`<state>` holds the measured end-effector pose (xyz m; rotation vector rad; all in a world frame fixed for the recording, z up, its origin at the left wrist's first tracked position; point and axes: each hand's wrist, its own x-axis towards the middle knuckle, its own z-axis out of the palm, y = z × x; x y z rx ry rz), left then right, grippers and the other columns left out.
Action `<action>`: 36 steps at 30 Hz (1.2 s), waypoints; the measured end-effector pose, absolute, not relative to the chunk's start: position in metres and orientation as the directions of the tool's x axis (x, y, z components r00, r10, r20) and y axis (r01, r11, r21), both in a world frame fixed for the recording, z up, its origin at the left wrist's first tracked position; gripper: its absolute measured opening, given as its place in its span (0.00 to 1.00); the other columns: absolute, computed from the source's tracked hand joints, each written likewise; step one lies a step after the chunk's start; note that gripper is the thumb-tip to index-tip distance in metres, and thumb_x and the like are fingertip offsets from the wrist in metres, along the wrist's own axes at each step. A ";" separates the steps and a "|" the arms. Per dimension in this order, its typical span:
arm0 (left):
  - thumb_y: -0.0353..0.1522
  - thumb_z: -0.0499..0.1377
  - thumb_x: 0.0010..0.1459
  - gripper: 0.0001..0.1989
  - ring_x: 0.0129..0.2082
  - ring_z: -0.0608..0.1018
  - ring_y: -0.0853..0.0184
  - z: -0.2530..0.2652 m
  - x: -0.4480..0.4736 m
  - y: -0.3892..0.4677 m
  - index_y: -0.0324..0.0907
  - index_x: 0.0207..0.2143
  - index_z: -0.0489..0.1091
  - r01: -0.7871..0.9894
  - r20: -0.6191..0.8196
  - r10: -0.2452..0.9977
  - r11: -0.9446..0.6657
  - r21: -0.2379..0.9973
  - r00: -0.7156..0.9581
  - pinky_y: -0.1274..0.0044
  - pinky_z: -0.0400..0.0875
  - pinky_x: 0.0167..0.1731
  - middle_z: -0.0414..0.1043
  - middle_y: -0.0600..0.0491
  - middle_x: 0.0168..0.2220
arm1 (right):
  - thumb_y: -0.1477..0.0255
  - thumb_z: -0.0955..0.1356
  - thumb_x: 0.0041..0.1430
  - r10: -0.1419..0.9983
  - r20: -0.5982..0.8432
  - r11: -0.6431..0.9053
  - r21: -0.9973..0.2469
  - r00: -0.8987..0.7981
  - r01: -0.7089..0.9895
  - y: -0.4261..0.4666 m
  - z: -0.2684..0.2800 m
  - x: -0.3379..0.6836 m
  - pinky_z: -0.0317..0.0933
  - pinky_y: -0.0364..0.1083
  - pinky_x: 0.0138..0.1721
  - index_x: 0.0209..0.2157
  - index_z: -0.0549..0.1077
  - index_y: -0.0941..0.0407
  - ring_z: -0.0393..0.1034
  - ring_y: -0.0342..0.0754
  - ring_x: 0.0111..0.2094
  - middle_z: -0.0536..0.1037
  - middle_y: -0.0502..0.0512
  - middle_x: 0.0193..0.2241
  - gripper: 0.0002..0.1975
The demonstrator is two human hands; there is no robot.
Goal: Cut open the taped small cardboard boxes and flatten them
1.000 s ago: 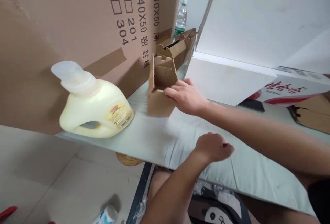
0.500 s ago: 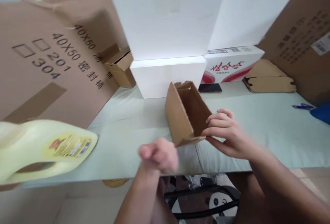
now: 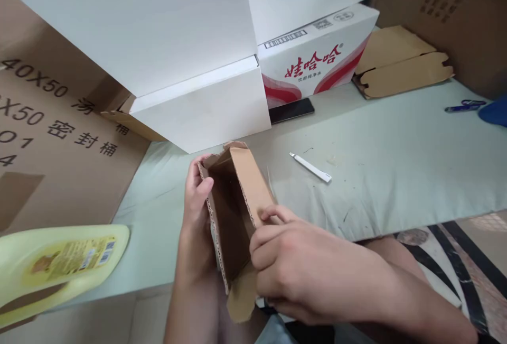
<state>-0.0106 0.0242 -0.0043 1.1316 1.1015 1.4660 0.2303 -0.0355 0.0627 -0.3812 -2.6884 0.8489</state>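
Observation:
A small open brown cardboard box [image 3: 256, 180] is tilted over the front edge of the bed-like surface, its dark inside facing me. My left hand [image 3: 197, 193] grips its left wall near the far end, thumb over the cut edge. At the near right side, my right hand [image 3: 281, 254] is closed around the box's right wall, with the fingertips partly hidden. A loose flap [image 3: 242, 294] hangs at the box's near end. Right of the box, a white pen-like cutter [image 3: 310, 167] lies on the cloth.
White boxes [image 3: 206, 103] and a white carton with red lettering [image 3: 317, 64] stand at the back, a black phone [image 3: 292, 111] before them. A pale yellow jug [image 3: 63, 265] lies left. Folded cardboard [image 3: 407, 74] and blue scissors [image 3: 465, 106] are at right.
The box has come closer to me and turned. My left hand, previously off it, now grips its left wall. My right hand has shifted nearer, and the white cutter has come into view.

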 end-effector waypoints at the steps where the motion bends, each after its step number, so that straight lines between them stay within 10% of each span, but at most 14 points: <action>1: 0.45 0.74 0.48 0.28 0.41 0.78 0.63 -0.005 -0.010 0.024 0.46 0.49 0.75 -0.171 0.136 0.983 -0.156 0.973 -0.121 0.75 0.76 0.40 0.77 0.51 0.45 | 0.72 0.68 0.68 0.344 0.210 0.790 -0.592 -0.915 0.161 -0.035 0.062 0.230 0.49 0.52 0.63 0.27 0.71 0.53 0.70 0.45 0.42 0.77 0.46 0.30 0.13; 13: 0.46 0.74 0.45 0.20 0.48 0.77 0.60 -0.022 -0.029 0.024 0.46 0.34 0.73 -0.159 0.320 0.924 -0.355 0.921 -0.208 0.67 0.69 0.58 0.77 0.52 0.39 | 0.77 0.70 0.67 0.660 0.589 0.728 -0.352 -0.465 0.588 -0.016 0.028 0.237 0.55 0.56 0.57 0.43 0.75 0.51 0.70 0.57 0.56 0.81 0.53 0.39 0.07; 19: 0.61 0.64 0.54 0.30 0.41 0.75 0.63 -0.033 -0.019 0.026 0.48 0.45 0.71 0.005 0.347 0.911 -0.355 0.935 -0.224 0.70 0.72 0.50 0.71 0.52 0.39 | 0.80 0.68 0.65 0.620 0.498 0.781 -0.324 -0.606 0.533 -0.012 0.016 0.224 0.66 0.57 0.50 0.54 0.71 0.51 0.72 0.58 0.51 0.77 0.60 0.53 0.18; 26: 0.57 0.65 0.58 0.42 0.63 0.71 0.54 -0.046 -0.014 0.021 0.57 0.69 0.58 0.315 0.404 0.891 -0.331 0.890 -0.205 0.63 0.70 0.61 0.64 0.46 0.65 | 0.78 0.65 0.60 0.667 0.432 0.656 -0.726 -0.607 0.205 -0.011 0.019 0.237 0.71 0.53 0.49 0.60 0.63 0.50 0.73 0.55 0.52 0.74 0.60 0.51 0.27; 32: 0.43 0.55 0.70 0.17 0.70 0.65 0.52 -0.044 -0.024 0.024 0.51 0.50 0.82 0.561 0.503 0.864 -0.408 0.720 -0.017 0.56 0.59 0.71 0.62 0.50 0.68 | 0.67 0.64 0.68 0.794 0.398 0.425 -0.904 -0.460 -0.048 -0.001 -0.015 0.246 0.68 0.58 0.60 0.54 0.68 0.46 0.71 0.57 0.59 0.76 0.56 0.51 0.14; 36: 0.38 0.60 0.64 0.14 0.67 0.69 0.54 -0.042 -0.030 0.025 0.51 0.47 0.84 0.508 0.461 0.880 -0.347 0.788 -0.114 0.59 0.63 0.69 0.66 0.50 0.65 | 0.67 0.61 0.67 0.977 0.212 0.199 -0.832 -0.035 0.518 0.025 -0.051 0.257 0.67 0.61 0.58 0.46 0.71 0.52 0.73 0.60 0.54 0.78 0.61 0.46 0.10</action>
